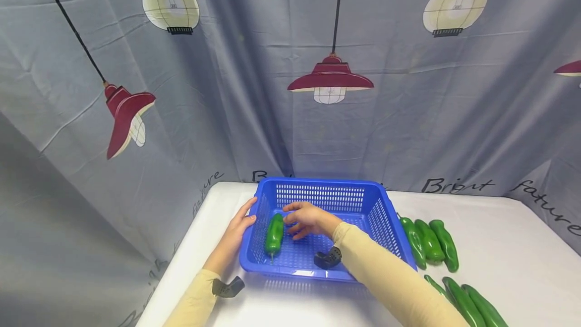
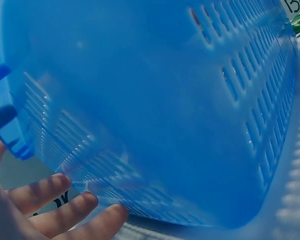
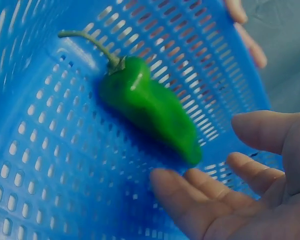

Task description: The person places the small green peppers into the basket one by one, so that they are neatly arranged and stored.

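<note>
A green pepper [image 1: 274,234] lies along the left side inside the blue plastic basket [image 1: 308,273], its stem toward the near edge in the head view. Just right of it, my right hand [image 1: 307,220] is over the basket floor with fingers spread and nothing held. The right wrist view shows the fingertips [image 3: 165,181] close to the tip of the pepper [image 3: 145,102]. My left hand [image 1: 238,226] is at the basket's left side, its fingers extended along the outer wall. In the left wrist view its fingertips [image 2: 112,215] are right at the slotted wall [image 2: 155,125].
Three green peppers [image 1: 430,241] lie in a row on the white table [image 1: 490,231] right of the basket. Several more green peppers [image 1: 472,304] lie nearer the front edge. A grey curtain [image 1: 254,115] printed with lamps hangs behind the table.
</note>
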`<action>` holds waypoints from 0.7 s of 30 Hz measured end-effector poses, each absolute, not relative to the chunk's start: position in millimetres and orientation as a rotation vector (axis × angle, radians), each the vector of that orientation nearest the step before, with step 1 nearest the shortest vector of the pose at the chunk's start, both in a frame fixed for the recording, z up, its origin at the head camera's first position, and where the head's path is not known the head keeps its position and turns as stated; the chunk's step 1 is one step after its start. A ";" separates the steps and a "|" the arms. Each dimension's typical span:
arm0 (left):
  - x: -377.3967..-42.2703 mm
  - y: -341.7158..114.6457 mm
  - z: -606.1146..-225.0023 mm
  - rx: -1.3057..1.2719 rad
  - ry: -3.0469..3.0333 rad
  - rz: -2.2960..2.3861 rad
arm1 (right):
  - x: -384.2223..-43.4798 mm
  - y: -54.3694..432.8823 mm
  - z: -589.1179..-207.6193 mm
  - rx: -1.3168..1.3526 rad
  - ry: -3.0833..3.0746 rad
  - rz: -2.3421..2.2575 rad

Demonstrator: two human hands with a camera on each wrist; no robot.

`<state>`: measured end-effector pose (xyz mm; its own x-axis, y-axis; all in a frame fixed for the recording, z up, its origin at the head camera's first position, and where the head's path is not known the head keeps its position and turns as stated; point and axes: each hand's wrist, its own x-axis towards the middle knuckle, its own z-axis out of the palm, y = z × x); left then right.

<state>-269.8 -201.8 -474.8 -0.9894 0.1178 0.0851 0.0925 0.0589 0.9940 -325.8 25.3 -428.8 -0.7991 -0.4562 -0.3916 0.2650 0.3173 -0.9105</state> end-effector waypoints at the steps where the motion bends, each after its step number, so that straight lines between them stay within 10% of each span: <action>1: -269.2 -201.1 -474.8 0.225 2.279 2.129 | -324.6 28.3 -425.6 -0.181 1.987 -1.525; 21: -270.1 -199.9 -475.0 0.266 2.278 2.124 | -300.9 181.6 -353.2 -0.210 2.122 -1.485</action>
